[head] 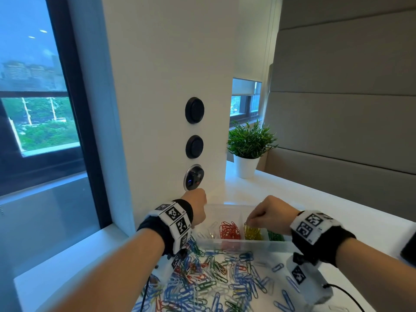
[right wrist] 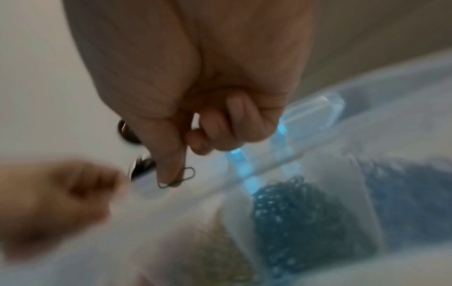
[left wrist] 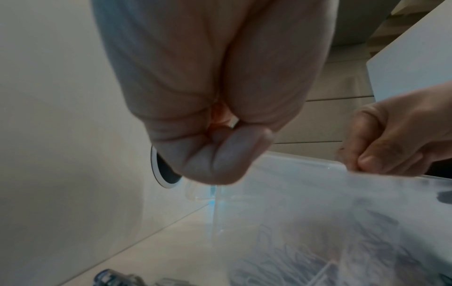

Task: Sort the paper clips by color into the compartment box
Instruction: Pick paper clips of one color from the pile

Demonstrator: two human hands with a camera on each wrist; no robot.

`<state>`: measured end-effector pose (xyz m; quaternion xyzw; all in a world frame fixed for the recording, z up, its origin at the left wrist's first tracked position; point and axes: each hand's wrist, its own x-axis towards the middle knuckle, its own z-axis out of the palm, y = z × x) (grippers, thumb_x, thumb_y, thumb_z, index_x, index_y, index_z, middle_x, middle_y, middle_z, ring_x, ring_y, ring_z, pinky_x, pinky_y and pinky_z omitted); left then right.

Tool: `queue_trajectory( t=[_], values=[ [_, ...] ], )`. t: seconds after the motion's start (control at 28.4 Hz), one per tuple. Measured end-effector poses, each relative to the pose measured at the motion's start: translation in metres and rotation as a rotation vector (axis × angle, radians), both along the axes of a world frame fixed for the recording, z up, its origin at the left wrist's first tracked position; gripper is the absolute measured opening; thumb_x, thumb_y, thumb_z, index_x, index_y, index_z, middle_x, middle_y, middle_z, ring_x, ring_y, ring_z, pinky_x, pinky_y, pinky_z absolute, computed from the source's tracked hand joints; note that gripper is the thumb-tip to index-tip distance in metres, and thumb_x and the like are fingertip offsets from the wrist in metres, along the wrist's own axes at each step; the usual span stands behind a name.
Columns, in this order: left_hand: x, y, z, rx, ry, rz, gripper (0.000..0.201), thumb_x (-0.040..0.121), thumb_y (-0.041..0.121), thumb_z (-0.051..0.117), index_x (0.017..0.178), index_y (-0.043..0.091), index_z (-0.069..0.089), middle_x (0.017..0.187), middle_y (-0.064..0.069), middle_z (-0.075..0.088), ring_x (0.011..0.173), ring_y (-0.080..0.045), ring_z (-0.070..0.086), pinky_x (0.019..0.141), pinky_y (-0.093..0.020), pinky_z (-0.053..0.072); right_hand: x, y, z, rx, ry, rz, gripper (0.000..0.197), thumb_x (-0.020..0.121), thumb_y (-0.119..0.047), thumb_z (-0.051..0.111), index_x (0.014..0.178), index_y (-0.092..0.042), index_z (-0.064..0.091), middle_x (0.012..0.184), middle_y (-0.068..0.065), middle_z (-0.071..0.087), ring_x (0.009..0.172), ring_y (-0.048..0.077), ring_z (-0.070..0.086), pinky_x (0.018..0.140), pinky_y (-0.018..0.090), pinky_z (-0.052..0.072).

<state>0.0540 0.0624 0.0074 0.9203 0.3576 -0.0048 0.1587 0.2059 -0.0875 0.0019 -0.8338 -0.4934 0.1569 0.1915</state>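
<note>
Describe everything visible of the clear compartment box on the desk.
The compartment box is clear plastic, open-topped, resting on the white desk beyond the loose clip pile. Thin dividers split it into side-by-side compartments: pale or clear clips, red clips, yellow clips, green clips from left to right. The right hand hangs over the yellow section pinching a clip; the left hand hovers over its left end. Neither clearly touches it.
</note>
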Motion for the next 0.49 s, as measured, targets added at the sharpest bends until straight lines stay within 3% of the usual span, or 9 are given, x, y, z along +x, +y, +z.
queue_trajectory(
  t=[0.07,0.14,0.21,0.32,0.42,0.49],
  values=[
    [0.001,0.001,-0.001,-0.010,-0.007,0.008,0.036,0.093,-0.003,0.045,0.128,0.004,0.045,0.127,-0.014,0.053,0.113,-0.029,0.056,0.090,-0.030,0.047,0.003,-0.010,0.003,0.094,0.160,-0.084,0.011,0.087,-0.025,0.071,0.094,-0.021,0.079,0.069,-0.019,0.069,0.069,-0.001,0.061,0.067,0.017,0.049],
    [0.002,0.002,-0.001,-0.008,-0.003,0.008,0.036,0.093,-0.003,0.045,0.128,0.004,0.046,0.127,-0.014,0.054,0.113,-0.029,0.056,0.090,-0.029,0.047,0.004,-0.019,0.004,0.133,0.269,-0.194,0.007,0.087,-0.024,0.072,0.088,-0.020,0.078,0.058,-0.012,0.066,0.057,0.006,0.054,0.054,0.018,0.044],
    [0.003,0.001,0.000,-0.005,0.001,0.008,0.036,0.094,-0.003,0.045,0.129,0.004,0.046,0.127,-0.013,0.053,0.113,-0.029,0.056,0.090,-0.028,0.047,0.007,-0.025,0.004,0.126,0.303,-0.288,0.008,0.087,-0.021,0.072,0.083,-0.016,0.076,0.061,-0.001,0.065,0.055,0.012,0.052,0.051,0.021,0.044],
    [0.004,0.001,0.000,-0.007,0.003,0.012,0.037,0.094,-0.003,0.045,0.130,0.004,0.046,0.129,-0.013,0.052,0.114,-0.029,0.056,0.090,-0.028,0.046,0.014,-0.032,0.002,0.126,0.287,-0.374,0.014,0.087,-0.018,0.071,0.077,-0.010,0.075,0.070,0.007,0.070,0.052,0.014,0.052,0.047,0.021,0.043],
    [0.006,0.003,-0.001,0.008,0.003,0.018,0.035,0.093,-0.003,0.045,0.128,0.003,0.049,0.127,-0.014,0.054,0.114,-0.028,0.056,0.089,-0.027,0.046,0.018,-0.035,0.000,0.137,0.230,-0.419,0.019,0.089,-0.014,0.068,0.072,-0.009,0.074,0.070,0.004,0.070,0.046,0.012,0.050,0.040,0.018,0.039],
    [0.008,0.004,-0.001,0.005,0.008,0.020,0.034,0.094,-0.002,0.046,0.127,0.003,0.049,0.126,-0.014,0.055,0.113,-0.028,0.057,0.088,-0.027,0.046,0.019,-0.036,-0.003,0.109,0.180,-0.427,0.018,0.091,-0.012,0.064,0.077,-0.006,0.075,0.071,0.004,0.069,0.045,0.009,0.048,0.038,0.016,0.037]
  ],
)
